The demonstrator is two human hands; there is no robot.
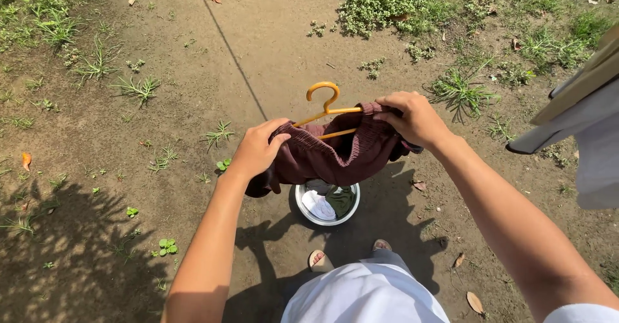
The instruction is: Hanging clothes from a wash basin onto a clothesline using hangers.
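Observation:
My left hand (256,147) grips the left side of a dark maroon garment (329,155) at its elastic waistband. My right hand (412,118) holds the garment's right side together with one arm of a yellow plastic hanger (325,107). The hanger's hook curls upward between my hands, and its bar runs partly inside the waistband. The garment hangs in the air above a metal bucket (351,208) on the ground. Inside the bucket lie a white cloth and another darker cloth.
Bare dirt ground lies below, with grass patches (387,4) at the far side and left. Grey cloth (583,129) hangs at the right edge. A thin line's shadow crosses the dirt. My feet (320,260) stand just behind the bucket.

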